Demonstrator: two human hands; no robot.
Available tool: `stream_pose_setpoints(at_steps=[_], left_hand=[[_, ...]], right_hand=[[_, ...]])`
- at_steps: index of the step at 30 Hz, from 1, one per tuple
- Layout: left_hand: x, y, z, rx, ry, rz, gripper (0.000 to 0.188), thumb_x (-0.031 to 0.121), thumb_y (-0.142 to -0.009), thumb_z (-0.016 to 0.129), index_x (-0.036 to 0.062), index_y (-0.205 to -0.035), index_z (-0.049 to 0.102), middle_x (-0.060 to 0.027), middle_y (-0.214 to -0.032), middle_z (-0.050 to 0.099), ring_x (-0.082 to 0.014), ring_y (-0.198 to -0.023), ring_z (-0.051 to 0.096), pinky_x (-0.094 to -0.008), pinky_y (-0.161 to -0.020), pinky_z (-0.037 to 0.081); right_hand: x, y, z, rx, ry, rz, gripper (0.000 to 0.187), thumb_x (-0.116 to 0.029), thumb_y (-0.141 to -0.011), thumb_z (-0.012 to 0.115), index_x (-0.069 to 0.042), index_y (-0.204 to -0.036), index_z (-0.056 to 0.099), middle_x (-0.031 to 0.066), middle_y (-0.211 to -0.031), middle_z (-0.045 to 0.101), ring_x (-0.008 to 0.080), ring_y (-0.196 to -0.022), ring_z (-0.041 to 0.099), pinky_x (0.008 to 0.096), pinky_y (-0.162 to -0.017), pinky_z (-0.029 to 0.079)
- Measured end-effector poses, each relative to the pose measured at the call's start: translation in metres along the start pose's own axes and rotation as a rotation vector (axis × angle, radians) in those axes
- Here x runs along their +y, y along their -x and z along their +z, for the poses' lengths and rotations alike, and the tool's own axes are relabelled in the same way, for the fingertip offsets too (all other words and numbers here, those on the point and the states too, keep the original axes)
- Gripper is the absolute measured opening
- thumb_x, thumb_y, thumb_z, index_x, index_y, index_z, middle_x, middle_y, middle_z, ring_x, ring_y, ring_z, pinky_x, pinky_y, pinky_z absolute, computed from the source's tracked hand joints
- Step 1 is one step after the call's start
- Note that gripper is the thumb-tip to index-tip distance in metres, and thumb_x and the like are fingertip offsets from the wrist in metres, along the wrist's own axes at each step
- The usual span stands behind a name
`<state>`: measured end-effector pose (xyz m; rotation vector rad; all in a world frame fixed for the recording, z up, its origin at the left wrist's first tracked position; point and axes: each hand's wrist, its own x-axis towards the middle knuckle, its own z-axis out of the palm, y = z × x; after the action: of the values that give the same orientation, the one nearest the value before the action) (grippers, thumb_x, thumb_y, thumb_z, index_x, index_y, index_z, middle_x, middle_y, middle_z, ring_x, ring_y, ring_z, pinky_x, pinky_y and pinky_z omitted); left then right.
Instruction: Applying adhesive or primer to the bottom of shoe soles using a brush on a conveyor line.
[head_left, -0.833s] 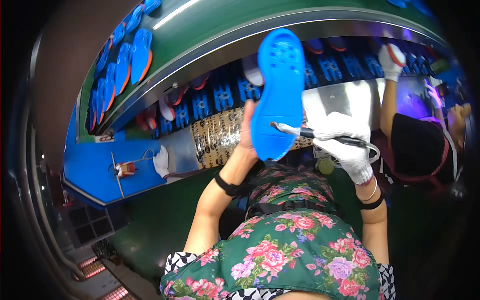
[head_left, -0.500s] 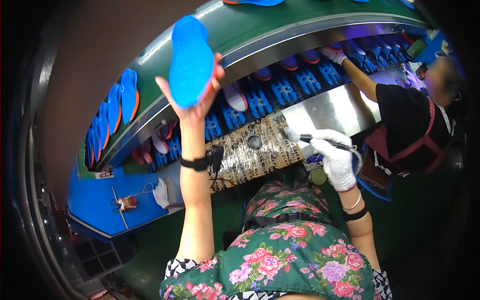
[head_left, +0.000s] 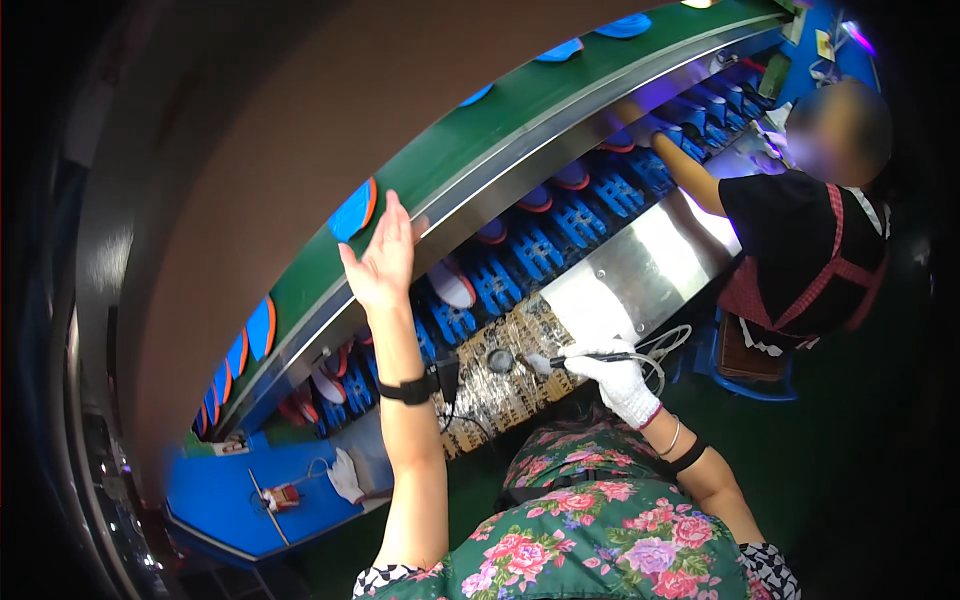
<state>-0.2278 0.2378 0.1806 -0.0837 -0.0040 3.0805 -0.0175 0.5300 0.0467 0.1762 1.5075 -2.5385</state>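
Observation:
My bare left hand [head_left: 383, 262] reaches over the edge of the green conveyor belt [head_left: 437, 160], fingers stretched out and nothing in it. Just beyond its fingertips a blue insole with an orange rim [head_left: 352, 212] lies on the belt, partly cut off by a brown blurred shape. In a white knitted glove, my right hand [head_left: 612, 382] is closed around a dark-handled brush [head_left: 540, 364] with a cable or hose trailing behind it. The brush tip points left, close to a round dark opening [head_left: 500, 360] in the taped surface [head_left: 475, 385].
Blue slotted holders [head_left: 490, 285], some with shoes, run in a row below the belt. More blue insoles [head_left: 261, 328] lie along the belt. A co-worker [head_left: 800, 220] sits at the right, one arm at the row. A blue table [head_left: 230, 500] holds a white glove [head_left: 345, 475].
The blue insole has left my left hand and lies on the belt; that hand is now empty. My right hand has brought the brush down and left, towards the round opening.

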Motion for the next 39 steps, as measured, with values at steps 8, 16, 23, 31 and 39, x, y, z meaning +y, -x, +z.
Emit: stream_pose_setpoints(at_steps=[8,16,23,31,39], left_hand=[[-0.154,-0.11,0.021,-0.076,-1.499,0.186,0.088,0.041,-0.095,0.068,0.0023,-0.159,0.023,-0.0276,-0.153,0.038,-0.039,-0.14,0.043,-0.0486,-0.112,0.039],[-0.12,-0.245,-0.014,0.153,-2.477,0.672,0.071,0.054,-0.077,0.081,0.0108,-0.128,0.057,-0.0288,-0.125,0.063,-0.0466,-0.12,0.053,-0.056,-0.108,0.035],[-0.075,-0.141,0.011,-0.014,-1.485,0.527,0.03,0.029,-0.093,0.079,0.0101,-0.094,0.056,-0.001,-0.091,0.05,-0.0128,-0.084,0.056,-0.027,-0.07,0.051],[-0.052,0.087,-0.013,0.11,-1.359,0.39,0.081,-0.009,-0.076,0.073,0.0051,-0.147,0.036,-0.0149,-0.137,0.051,-0.0274,-0.127,0.055,-0.0425,-0.107,0.047],[-0.067,0.151,-0.089,0.231,-0.782,-0.246,0.056,0.015,-0.077,0.068,-0.0052,-0.127,0.055,-0.0191,-0.112,0.069,-0.0306,-0.095,0.071,-0.0446,-0.087,0.06]], right_hand=[[-0.004,0.002,-0.015,0.119,-0.191,0.035,0.019,0.004,-0.086,0.072,0.003,-0.104,0.077,0.0091,-0.094,0.077,0.0119,-0.077,0.068,0.0235,-0.071,0.054],[-0.028,0.002,-0.024,0.173,-0.249,0.124,0.019,0.002,-0.087,0.071,0.003,-0.105,0.076,0.0105,-0.1,0.077,0.0136,-0.084,0.069,0.025,-0.074,0.054],[-0.054,0.014,-0.026,0.188,-0.283,0.161,0.016,0.001,-0.088,0.07,0.003,-0.103,0.076,0.0091,-0.097,0.076,0.0106,-0.077,0.065,0.0233,-0.069,0.051],[-0.11,0.026,0.005,0.068,-0.283,0.166,0.021,-0.002,-0.095,0.062,0.002,-0.112,0.074,0.001,-0.09,0.069,0.0055,-0.075,0.056,0.0203,-0.066,0.044],[-0.137,0.028,0.067,0.013,-0.381,-0.002,0.012,0.006,-0.086,0.07,0.002,-0.097,0.072,0.01,-0.089,0.072,0.0156,-0.076,0.067,0.0255,-0.068,0.054]])
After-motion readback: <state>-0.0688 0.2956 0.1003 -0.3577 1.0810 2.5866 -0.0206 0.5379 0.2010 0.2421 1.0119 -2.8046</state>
